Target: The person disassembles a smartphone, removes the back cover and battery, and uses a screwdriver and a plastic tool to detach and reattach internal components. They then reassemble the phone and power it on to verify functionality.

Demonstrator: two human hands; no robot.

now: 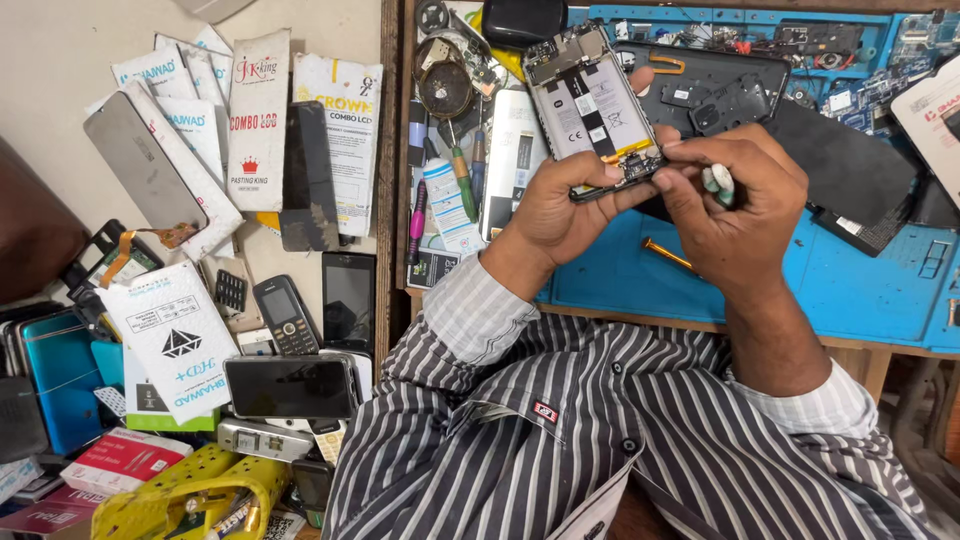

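Gripping the opened phone point(592, 100) in my left hand point(556, 205), my right hand point(735, 205) pinches what seems a screwdriver point(718, 181) at its lower edge.

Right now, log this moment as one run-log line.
left hand: holds opened phone by lower edge | right hand: grips white-green tool at phone's bottom end | below: blue mat

hands: 2, left hand point(556, 205), right hand point(735, 205) | opened phone point(592, 100): 1 | green-handled screwdriver point(463, 183): 1 | keypad phone point(285, 315): 1 | dark-screen phones on the floor point(349, 298): 2 | blue mat point(860, 285): 1 | white screen boxes point(258, 110): cannot tell, overlapping
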